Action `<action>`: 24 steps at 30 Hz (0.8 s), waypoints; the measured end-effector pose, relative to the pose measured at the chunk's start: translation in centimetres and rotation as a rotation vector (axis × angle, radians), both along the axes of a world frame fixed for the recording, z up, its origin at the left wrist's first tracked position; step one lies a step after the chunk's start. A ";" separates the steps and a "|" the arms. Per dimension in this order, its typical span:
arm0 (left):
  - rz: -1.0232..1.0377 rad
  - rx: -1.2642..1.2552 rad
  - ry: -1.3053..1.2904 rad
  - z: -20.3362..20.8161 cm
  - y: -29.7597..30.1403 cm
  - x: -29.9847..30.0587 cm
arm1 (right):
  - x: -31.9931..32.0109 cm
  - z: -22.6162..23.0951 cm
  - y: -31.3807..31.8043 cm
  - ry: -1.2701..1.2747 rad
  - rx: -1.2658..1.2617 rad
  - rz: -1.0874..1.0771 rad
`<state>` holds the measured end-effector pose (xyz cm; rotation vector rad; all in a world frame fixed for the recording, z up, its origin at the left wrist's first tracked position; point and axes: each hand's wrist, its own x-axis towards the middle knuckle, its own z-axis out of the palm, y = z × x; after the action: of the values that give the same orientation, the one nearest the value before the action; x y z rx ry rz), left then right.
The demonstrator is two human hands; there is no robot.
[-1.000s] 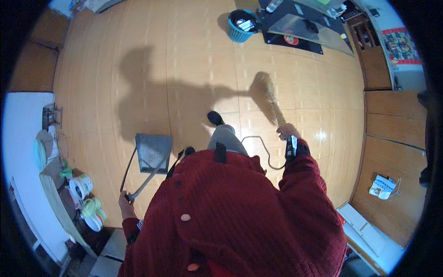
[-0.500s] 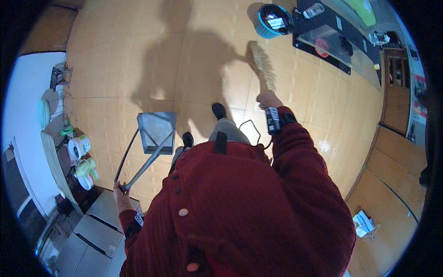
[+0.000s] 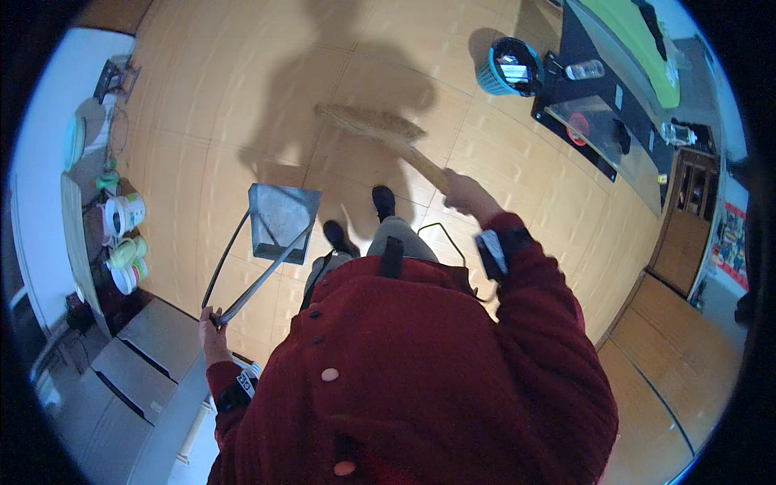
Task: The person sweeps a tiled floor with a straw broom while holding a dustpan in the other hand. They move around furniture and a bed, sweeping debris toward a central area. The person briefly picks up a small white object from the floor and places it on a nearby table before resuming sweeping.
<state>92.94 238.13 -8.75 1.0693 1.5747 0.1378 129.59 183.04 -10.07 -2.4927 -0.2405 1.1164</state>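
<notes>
My right hand (image 3: 471,196) is wrapped round the handle of a straw-coloured hand broom (image 3: 372,128). The broom's bristles point to the left over the tiled floor, ahead of my feet; whether they touch it I cannot tell. At the left, my left hand (image 3: 212,322) grips the long handle of a grey metal dustpan (image 3: 283,218). Its square pan lies left of my shoes, the open side facing away from me. Nothing that I can make out lies in the pan, apart from shadows.
A blue basket bin (image 3: 509,69) with a dark liner stands at the far right, beside a low black glass table (image 3: 594,105). White tubs (image 3: 125,212) line the left side. Cardboard-like boxes (image 3: 137,364) lie at lower left, and a wooden cabinet (image 3: 687,218) stands right.
The broom has swung from pointing ahead to pointing left, nearer the dustpan. My right hand has turned with it. My view has shifted a little; the left hand keeps hold of the dustpan.
</notes>
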 end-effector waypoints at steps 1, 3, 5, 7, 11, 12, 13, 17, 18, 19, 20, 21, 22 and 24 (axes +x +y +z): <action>-0.003 -0.011 -0.004 -0.2 0.1 -0.1 | -0.5 0.5 -0.5 0.069 -0.035 -0.050; -0.004 -0.030 0.001 -1.0 0.6 -0.4 | -1.9 1.1 -0.9 0.207 -0.121 -0.227; -0.001 -0.050 0.007 -2.2 1.3 -1.0 | -3.6 1.1 -0.8 0.261 -0.116 -0.394; 0.023 -0.084 0.005 -4.1 2.1 -1.2 | -5.0 0.3 -0.1 0.217 -0.136 -0.498; 0.011 -0.138 0.034 -6.2 2.7 -2.6 | -6.3 -3.3 2.3 0.255 -0.107 -0.654; 0.011 -0.124 0.043 -6.4 2.9 -2.9 | -6.1 -4.8 3.4 0.234 -0.123 -0.642; 0.010 -0.109 0.051 -6.5 3.0 -3.0 | -6.3 -6.1 4.4 0.241 -0.126 -0.565; 0.000 -0.118 0.087 -6.7 3.4 -3.5 | -7.9 -9.4 9.4 0.323 -0.004 -0.523; 0.001 -0.122 0.100 -6.9 3.5 -3.7 | -8.4 -9.4 10.4 0.262 0.022 -0.477; -0.002 -0.131 0.079 -7.1 3.5 -4.0 | -8.7 -8.8 10.6 0.351 0.011 -0.525; 0.003 -0.132 0.057 -7.3 3.5 -4.4 | -9.0 -8.0 10.8 0.438 0.000 -0.569; 0.015 -0.135 0.028 -7.6 3.6 -4.9 | -9.3 -7.1 10.7 0.422 0.056 -0.548; 0.019 -0.134 0.044 -7.9 3.6 -5.4 | -9.4 -5.9 10.3 0.424 0.069 -0.555; 0.045 -0.137 0.078 -8.4 4.0 -6.3 | -10.2 -3.8 9.1 0.393 0.112 -0.548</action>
<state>86.69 242.10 -17.19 0.9425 1.6545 0.0184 119.36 192.18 -13.91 -1.9971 0.4503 1.2625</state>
